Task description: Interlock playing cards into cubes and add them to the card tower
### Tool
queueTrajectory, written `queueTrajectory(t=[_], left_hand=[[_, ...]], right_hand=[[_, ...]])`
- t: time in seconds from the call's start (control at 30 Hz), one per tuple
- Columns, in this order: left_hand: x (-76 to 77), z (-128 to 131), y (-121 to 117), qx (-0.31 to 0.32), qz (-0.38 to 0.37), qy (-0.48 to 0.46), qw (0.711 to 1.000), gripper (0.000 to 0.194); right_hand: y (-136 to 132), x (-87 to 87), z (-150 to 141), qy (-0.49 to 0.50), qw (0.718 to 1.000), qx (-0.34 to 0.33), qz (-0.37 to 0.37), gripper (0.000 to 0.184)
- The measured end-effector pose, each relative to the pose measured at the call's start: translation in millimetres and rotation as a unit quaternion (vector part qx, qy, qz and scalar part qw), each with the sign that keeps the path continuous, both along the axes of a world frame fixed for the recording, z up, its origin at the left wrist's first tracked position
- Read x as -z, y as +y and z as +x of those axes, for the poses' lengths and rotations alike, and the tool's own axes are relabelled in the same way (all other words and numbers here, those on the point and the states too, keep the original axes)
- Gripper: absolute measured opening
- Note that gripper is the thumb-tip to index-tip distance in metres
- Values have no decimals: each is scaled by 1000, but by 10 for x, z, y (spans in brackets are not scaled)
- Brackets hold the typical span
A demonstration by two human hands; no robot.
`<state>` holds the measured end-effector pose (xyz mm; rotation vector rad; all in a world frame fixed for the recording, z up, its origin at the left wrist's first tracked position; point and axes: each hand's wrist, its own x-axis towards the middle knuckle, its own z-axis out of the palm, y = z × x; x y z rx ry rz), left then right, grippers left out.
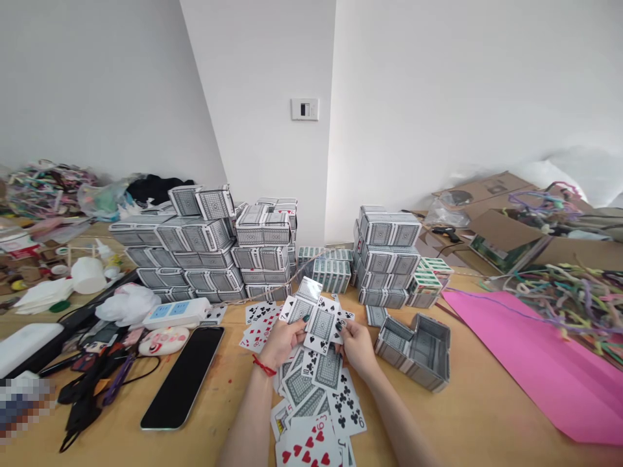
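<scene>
- Playing cards (pixel 321 322), head view: a small overlapping group, raised above the loose pile (pixel 310 392), between the two hands.
- Left hand (pixel 287 337): fingers closed in a pinch on the left side of the group; thumb on top, dark nail visible. Red cord (pixel 263 366) at the wrist.
- Right hand (pixel 357 347): thumb and fingers pinched at the right edge of the group; undersides of the fingers hidden.
- Indices, held group: "7" and a spade at left, "8" near the top, "5" with a spade at the bottom.
- Indices, loose pile: "10" on a club card, "J" near the lower edge. No brand legible on the patterned grey backs.
- Right of the right hand: open card-built tray (pixel 416 350), then pink sheet (pixel 540 363).
- Left of the left hand: black phone (pixel 183 376), white power strip (pixel 176 312).
- Behind: stacked card-built blocks (pixel 207 235); wall panel (pixel 305 109), lettering too small to read.
</scene>
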<state>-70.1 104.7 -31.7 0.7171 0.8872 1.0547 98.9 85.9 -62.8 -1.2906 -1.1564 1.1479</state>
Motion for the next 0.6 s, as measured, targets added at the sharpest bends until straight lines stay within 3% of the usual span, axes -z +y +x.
queueTrajectory(t=[0.33, 0.47, 0.6], left_hand=[[-50, 158, 7, -86, 50, 36, 994, 46], [-62, 195, -8, -96, 76, 19, 992, 45], [-34, 240, 12, -131, 81, -25, 988, 37]], right_hand=[[-20, -145, -19, 50, 999, -23, -2, 31], [-24, -185, -28, 49, 999, 8, 1, 36], [-28, -167, -42, 127, 992, -18, -12, 36]])
